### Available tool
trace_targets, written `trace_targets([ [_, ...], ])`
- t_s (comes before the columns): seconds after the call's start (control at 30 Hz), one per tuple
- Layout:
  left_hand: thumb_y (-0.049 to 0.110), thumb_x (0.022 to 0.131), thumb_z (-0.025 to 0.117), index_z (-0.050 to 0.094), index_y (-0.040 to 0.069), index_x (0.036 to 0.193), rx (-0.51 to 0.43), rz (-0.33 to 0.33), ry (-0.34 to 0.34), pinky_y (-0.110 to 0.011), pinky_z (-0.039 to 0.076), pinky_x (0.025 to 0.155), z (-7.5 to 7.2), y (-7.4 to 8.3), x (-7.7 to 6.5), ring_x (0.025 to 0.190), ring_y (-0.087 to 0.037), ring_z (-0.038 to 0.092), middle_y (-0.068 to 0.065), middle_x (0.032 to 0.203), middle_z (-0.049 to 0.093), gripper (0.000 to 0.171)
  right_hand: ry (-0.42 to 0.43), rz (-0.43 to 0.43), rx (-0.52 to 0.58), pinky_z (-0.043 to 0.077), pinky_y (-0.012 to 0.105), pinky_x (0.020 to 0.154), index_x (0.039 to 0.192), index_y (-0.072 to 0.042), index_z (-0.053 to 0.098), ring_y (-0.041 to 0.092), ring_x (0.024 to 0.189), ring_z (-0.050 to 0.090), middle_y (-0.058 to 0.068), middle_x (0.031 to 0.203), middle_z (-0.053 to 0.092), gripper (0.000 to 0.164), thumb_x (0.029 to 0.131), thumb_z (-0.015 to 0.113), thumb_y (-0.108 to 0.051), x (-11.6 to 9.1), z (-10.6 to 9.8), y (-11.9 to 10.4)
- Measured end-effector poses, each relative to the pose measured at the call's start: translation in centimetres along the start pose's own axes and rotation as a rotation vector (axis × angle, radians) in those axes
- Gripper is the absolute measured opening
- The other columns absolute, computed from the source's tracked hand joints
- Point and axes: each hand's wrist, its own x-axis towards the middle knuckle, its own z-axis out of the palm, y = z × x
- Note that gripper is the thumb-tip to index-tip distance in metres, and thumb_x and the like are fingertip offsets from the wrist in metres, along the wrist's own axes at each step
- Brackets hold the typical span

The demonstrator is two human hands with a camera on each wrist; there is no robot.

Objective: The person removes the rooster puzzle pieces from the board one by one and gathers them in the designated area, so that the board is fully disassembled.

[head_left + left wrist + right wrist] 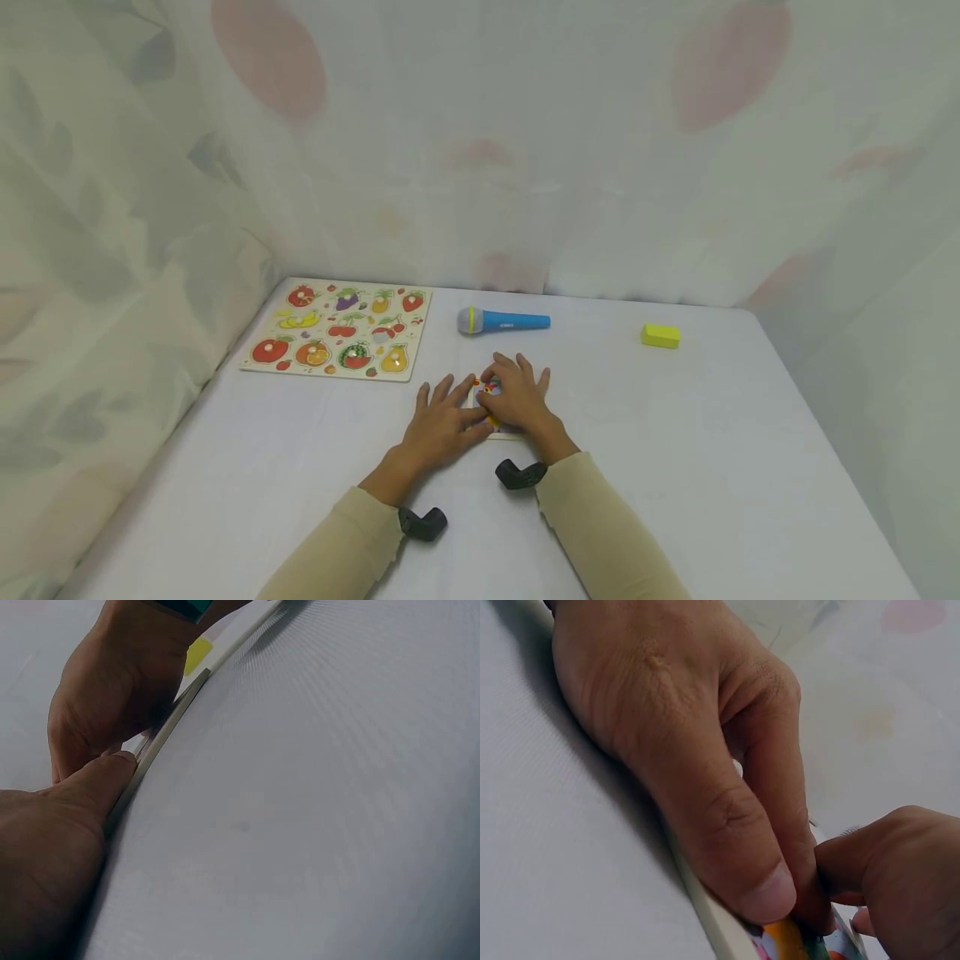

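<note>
Broadly, pale cloth (480, 192) with blurred pink and grey leaf shapes hanging behind and to both sides of a white-covered counter (712, 467). Set flat at the counter's far left corner, a cream fruit board (367, 334) with apple, orange, watermelon, pear and other fruit in rows. Well in from the far edge, near the middle of the counter, a left hand (442, 423) with fingers spread wide and fairly straight, thumb against the side of a smaller board, gripping nothing. Just to the right, a right hand (521, 398) with thumb and index finger bent down close together on the same board, other fingers reaching forward and apart; cannot tell of anything pinched between the two tips. Beneath and between both hands, largely covered, that small picture board (489, 388), brightly coloured on top, pale along its edge. Near the far edge, right of the fruit board, a blue microphone (504, 321) lying with its grey head to the left. Toward the far right corner, a yellow block (660, 336).
</note>
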Motion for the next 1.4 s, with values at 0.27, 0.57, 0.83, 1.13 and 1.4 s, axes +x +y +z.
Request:
trace_targets([
  [0.27, 0.064, 0.093, 0.043, 0.063, 0.037, 0.128, 0.006, 0.011, 0.010, -0.067, 0.012, 0.104, 0.2, 0.1, 0.0, 0.139, -0.039, 0.023, -0.004, 0.154, 0.033, 0.049, -0.015, -0.025, 0.045, -0.003, 0.071, 0.102, 0.105, -0.018, 0.062, 0.037, 0.141, 0.019, 0.006, 0.149, 0.039, 0.024, 0.085, 0.069, -0.028, 0.0, 0.0, 0.2],
  [0.57, 0.062, 0.094, 0.045, 0.057, 0.040, 0.134, 0.004, -0.005, 0.006, -0.067, 0.010, 0.105, -0.1, 0.3, 0.2, 0.140, -0.038, 0.021, -0.003, 0.154, 0.032, 0.047, -0.011, -0.026, 0.092, -0.006, 0.068, 0.104, 0.113, -0.017, 0.061, 0.031, 0.141, 0.021, 0.004, 0.145, 0.045, 0.037, 0.082, 0.055, 0.002, -0.1, -0.2, 0.4],
  [0.83, 0.062, 0.094, 0.044, 0.056, 0.039, 0.135, 0.008, -0.008, -0.005, -0.067, 0.009, 0.105, 0.0, 0.2, 0.1, 0.141, -0.037, 0.020, -0.002, 0.155, 0.029, 0.048, 0.007, -0.028, 0.084, -0.001, 0.068, 0.105, 0.113, -0.015, 0.065, 0.031, 0.140, 0.025, 0.008, 0.145, 0.045, 0.034, 0.083, 0.056, 0.000, -0.1, -0.2, 0.3],
  [1.13, 0.063, 0.094, 0.044, 0.058, 0.040, 0.133, 0.024, -0.012, 0.016, -0.067, 0.011, 0.105, 0.1, 0.2, 0.0, 0.140, -0.037, 0.022, -0.001, 0.154, 0.031, 0.047, 0.136, -0.118, 0.169, 0.009, 0.070, 0.103, 0.106, -0.019, 0.070, 0.031, 0.132, 0.040, 0.002, 0.125, 0.063, 0.024, 0.085, 0.066, -0.008, -0.2, 0.3, 1.2],
  [1.4, 0.063, 0.094, 0.043, 0.060, 0.040, 0.131, 0.048, -0.011, 0.015, -0.067, 0.013, 0.104, 0.0, 0.2, 0.0, 0.139, -0.037, 0.024, -0.002, 0.153, 0.034, 0.047, 0.216, -0.203, 0.220, 0.016, 0.067, 0.102, 0.107, -0.015, 0.075, 0.026, 0.113, 0.051, -0.005, 0.096, 0.070, 0.021, 0.086, 0.070, -0.013, -0.3, 0.7, 1.5],
])
